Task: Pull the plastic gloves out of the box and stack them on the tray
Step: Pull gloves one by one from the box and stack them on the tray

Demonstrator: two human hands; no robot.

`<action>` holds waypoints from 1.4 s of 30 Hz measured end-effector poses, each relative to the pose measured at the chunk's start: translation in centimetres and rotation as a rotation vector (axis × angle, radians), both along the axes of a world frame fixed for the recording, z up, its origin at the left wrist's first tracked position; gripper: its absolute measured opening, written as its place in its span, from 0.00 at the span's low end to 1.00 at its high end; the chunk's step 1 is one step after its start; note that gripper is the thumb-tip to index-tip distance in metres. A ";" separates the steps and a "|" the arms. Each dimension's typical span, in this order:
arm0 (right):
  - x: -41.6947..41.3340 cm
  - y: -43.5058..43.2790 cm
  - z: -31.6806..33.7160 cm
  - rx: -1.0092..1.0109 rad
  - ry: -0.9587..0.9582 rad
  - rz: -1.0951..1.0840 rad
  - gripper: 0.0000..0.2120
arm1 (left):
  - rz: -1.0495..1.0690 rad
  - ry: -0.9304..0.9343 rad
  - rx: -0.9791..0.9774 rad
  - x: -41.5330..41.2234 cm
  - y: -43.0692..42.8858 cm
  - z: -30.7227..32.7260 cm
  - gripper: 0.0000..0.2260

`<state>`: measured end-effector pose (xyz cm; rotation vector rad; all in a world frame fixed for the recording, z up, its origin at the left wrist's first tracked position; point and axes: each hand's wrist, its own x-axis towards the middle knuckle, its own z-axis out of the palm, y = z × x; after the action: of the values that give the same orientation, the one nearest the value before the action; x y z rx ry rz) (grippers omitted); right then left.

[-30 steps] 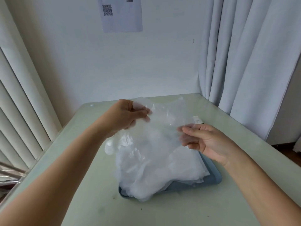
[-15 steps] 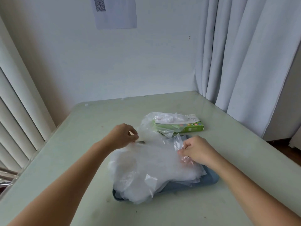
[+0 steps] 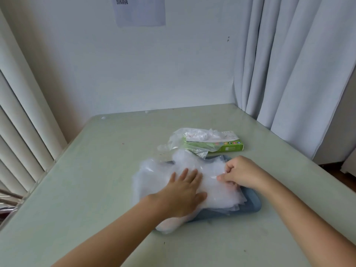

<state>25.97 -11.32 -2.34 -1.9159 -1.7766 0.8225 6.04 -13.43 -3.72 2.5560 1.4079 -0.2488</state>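
The gloves (image 3: 215, 189) lie heaped on the tray (image 3: 252, 206): thin, light film, likely slippery and best pinched at an edge. The left hand (image 3: 183, 191) presses flat on the heap, while the right hand (image 3: 242, 174) pinches the top sheet. More gloves spill from the box (image 3: 229, 148) just behind.

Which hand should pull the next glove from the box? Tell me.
Right, probably: the right hand is nearer the box, while the left hand lies flat on the pile, steadying it.
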 end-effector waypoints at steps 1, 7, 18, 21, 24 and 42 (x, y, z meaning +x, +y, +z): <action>0.2 -0.1 0.2 0.074 -0.092 -0.036 0.16 | 0.004 0.008 -0.006 -0.1 0.0 -0.5 0.28; -0.7 -0.8 1.0 0.381 -0.025 0.395 0.19 | -0.008 -0.029 0.034 -0.7 -0.3 -1.4 0.28; 0.1 -0.6 -0.5 -0.126 -0.400 0.558 0.50 | 0.095 -0.014 -0.040 -3.3 -0.6 -1.2 0.30; 0.3 -0.7 -0.4 -0.097 -0.420 0.522 0.53 | 0.130 0.048 -0.123 -4.3 -0.6 0.0 0.34; 0.5 -0.8 -0.5 -0.085 -0.413 0.503 0.54 | 0.143 0.164 -0.166 -4.6 0.2 2.9 0.36; 0.7 -1.0 0.4 0.046 -0.126 0.365 0.27 | 0.225 -0.141 0.336 7.2 10.6 2.8 0.19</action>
<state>26.71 -12.32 -1.90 -1.6703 -2.2427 0.7829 13.24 -2.88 -0.88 2.5677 1.7901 0.2187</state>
